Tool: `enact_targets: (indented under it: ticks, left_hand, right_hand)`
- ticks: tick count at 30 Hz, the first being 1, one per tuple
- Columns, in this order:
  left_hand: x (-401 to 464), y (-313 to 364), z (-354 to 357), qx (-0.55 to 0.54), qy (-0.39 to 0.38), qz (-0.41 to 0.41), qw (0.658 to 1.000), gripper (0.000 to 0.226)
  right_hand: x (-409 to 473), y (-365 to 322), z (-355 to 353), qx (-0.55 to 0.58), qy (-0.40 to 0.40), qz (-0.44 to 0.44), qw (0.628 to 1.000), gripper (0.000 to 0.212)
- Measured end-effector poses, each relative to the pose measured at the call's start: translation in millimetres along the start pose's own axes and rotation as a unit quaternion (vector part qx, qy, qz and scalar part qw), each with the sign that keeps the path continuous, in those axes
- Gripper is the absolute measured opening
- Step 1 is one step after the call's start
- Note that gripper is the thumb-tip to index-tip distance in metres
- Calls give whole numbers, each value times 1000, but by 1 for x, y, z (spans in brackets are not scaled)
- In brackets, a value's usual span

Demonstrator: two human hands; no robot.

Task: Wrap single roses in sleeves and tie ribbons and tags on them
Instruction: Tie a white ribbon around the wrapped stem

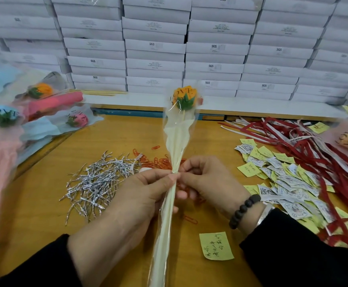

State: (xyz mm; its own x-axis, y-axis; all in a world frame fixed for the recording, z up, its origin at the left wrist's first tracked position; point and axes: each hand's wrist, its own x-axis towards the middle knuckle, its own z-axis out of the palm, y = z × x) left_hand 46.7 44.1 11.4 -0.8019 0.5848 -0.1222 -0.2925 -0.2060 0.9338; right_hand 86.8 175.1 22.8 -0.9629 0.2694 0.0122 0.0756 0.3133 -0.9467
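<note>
Rose (185,97), one, sleeved, in two-handed grip: left hand (140,195) and right hand (208,183) both pinching sleeve (176,141).

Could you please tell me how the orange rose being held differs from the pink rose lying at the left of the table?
The orange rose stands upright, lifted off the table; the pink rose lies flat among other wrapped flowers. The left hand and right hand pinch the orange rose's sleeve at the stem; nothing touches the pink rose. Their heads differ in colour, orange against pink. Both sit in clear sleeves printed LOVE and have green leaves.
</note>
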Motion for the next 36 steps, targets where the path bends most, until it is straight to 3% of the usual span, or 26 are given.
enact_targets:
  ticks: [6,9,12,14,15,18,20,24,27,30,32,36]
  left_hand:
    - [1,4,-2,4,23,13,1000,25]
    - [1,4,-3,15,39,21,999,31]
    - [3,5,-6,15,62,19,998,36]
    - [4,6,-8,15,72,15,997,35]
    - [4,6,-8,16,75,15,997,35]
    - [3,7,-8,2,77,18,997,36]
    - [4,8,-9,-1,83,18,996,34]
    - [3,9,-9,-6,84,14,996,13]
    - [3,9,-10,2,87,16,996,13]
    - [4,7,-10,4,84,21,996,13]
    - [5,5,-10,11,81,26,996,11]
    - [5,-3,-8,91,74,55,992,10]
  right_hand:
    - [-1,-1,0,26,-39,27,999,16]
    - [-3,-6,-5,-18,-60,36,997,17]
    - [-4,-10,-10,-155,58,-44,985,11]
    - [-6,-14,-11,-169,123,-92,974,11]
    - [-7,-17,-9,-155,104,-75,980,15]
    - [-14,-20,3,-137,-77,69,985,25]
    - [-12,-16,7,-103,-114,108,982,26]
    - [-3,-2,5,114,-22,112,987,21]
    - [1,10,5,284,72,92,952,40]
    - [3,13,-1,389,103,40,915,45]
    - [2,12,-5,383,102,-7,918,38]
    - [-2,7,-8,179,136,-117,967,15]
